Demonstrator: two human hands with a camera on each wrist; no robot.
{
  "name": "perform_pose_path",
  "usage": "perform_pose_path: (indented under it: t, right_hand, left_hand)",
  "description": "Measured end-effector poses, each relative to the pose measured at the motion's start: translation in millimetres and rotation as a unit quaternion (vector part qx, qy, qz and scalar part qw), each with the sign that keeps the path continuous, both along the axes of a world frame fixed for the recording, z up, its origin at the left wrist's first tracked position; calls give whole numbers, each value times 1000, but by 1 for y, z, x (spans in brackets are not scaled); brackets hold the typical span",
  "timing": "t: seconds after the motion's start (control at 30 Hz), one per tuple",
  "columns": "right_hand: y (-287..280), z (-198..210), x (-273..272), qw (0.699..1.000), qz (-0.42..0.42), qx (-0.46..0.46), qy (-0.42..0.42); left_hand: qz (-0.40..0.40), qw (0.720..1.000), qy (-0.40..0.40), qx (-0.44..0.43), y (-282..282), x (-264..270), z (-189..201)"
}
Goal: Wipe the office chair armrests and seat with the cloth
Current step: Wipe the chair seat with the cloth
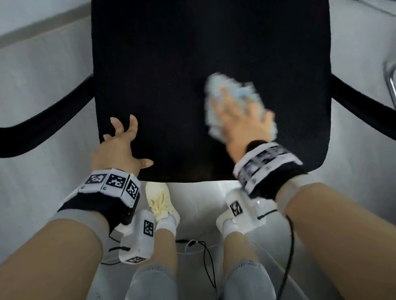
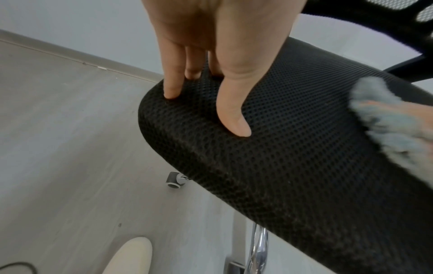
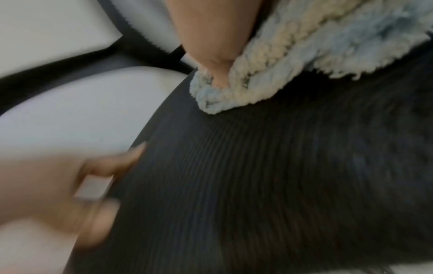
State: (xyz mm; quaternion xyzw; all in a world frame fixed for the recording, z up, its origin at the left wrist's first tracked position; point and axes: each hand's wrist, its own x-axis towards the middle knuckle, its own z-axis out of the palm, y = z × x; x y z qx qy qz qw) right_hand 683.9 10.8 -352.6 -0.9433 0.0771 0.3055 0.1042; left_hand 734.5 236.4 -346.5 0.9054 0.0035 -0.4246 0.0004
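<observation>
The office chair's black mesh seat [image 1: 176, 70] fills the middle of the head view. My left hand [image 1: 121, 144] rests on its front left corner, spread fingertips [image 2: 171, 92] and thumb denting the mesh [image 2: 293, 148]. My right hand [image 1: 241, 122] lies flat, fingers spread, on a fluffy light blue cloth [image 1: 216, 87] pressed to the seat right of middle. In the blurred right wrist view the thumb [image 3: 206, 37] digs into the cloth [image 3: 293, 46] on the seat [image 3: 281, 185]. Black armrests curve out at the left [image 1: 31, 135] and right [image 1: 369, 118], untouched.
Pale grey floor [image 2: 70, 148] surrounds the chair, with a skirting board [image 1: 37, 29] behind. A chrome tube frame [image 1: 393, 86] and cables [image 1: 368, 1] lie to the right. Below the seat are a caster [image 2: 175, 179], the chrome column [image 2: 257, 248] and my pale shoes [image 1: 160, 202].
</observation>
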Motion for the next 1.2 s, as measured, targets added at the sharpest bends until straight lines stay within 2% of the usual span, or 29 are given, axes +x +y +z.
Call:
perform_pose_path:
  t: [0.07, 0.1, 0.17, 0.23, 0.3, 0.37, 0.43, 0.5, 0.57, 0.63, 0.73, 0.77, 0.8, 0.87, 0.9, 0.97, 1.0, 1.03, 1.07, 1.13, 1.2]
  right_hand:
    - [-21, 2, -2, 980, -195, -15, -42]
    - [-19, 3, -3, 966, -250, -19, -60]
    - [4, 5, 0, 959, -272, -49, -63]
    - [39, 6, 1, 980, -190, -33, -43]
    - [71, 7, -10, 997, -44, 51, -25]
    - [81, 11, -22, 992, 67, 107, -29]
    - [63, 9, -29, 988, 112, 101, -33]
    - [27, 4, -34, 997, 49, 52, -14]
    - [-15, 5, -41, 995, -99, 2, -8]
    - [-43, 10, -47, 973, -229, -26, -13]
    - [-33, 12, -42, 945, -324, -48, -18]
    - [-19, 11, -38, 947, -318, -44, -7]
    - [-2, 11, -36, 960, -278, -28, -2]
    - [28, 10, -40, 990, -130, 44, -21]
    - [33, 10, -42, 995, -58, 75, -31]
    - [16, 7, -43, 997, 37, 69, -18]
    - [-1, 6, -42, 999, 40, 37, 2]
    - [-21, 5, -42, 1000, 0, 5, 19]
    - [-41, 5, -42, 997, -73, -17, 18]
    - [-66, 9, -41, 971, -236, -32, -22]
    - [-61, 13, -37, 948, -313, -46, -37]
  left_hand:
    - [0, 1000, -2, 1, -1, 0, -1]
    - [-1, 1000, -3, 3, -2, 0, -1]
    - [-4, 1000, -2, 8, -2, -1, 1]
    - [-7, 1000, -7, 7, -1, -1, 1]
    - [-5, 1000, -8, 4, 0, -2, 1]
    - [-7, 1000, -7, 8, -1, -2, -1]
    - [-13, 1000, -2, 18, -4, -2, -3]
    - [-11, 1000, 1, 25, -9, -2, -2]
    - [-10, 999, 3, 31, -12, -2, -2]
    - [-12, 999, 0, 31, -13, -3, -2]
    - [-17, 999, -11, 32, -13, -7, -3]
    - [-15, 999, -13, 31, -14, -9, -4]
    - [-13, 999, -14, 31, -14, -10, -5]
    - [-10, 999, -15, 30, -13, -8, -6]
    - [-10, 999, -16, 31, -12, -7, -6]
    - [-12, 999, -14, 35, -7, -5, -5]
    - [-12, 999, -13, 34, -6, -4, -5]
    - [-11, 999, -14, 29, -5, -4, -4]
    - [-14, 999, -16, 25, -4, -4, -4]
    - [-24, 999, -19, 28, -4, -4, -4]
    - [-24, 999, -15, 29, -3, -5, -5]
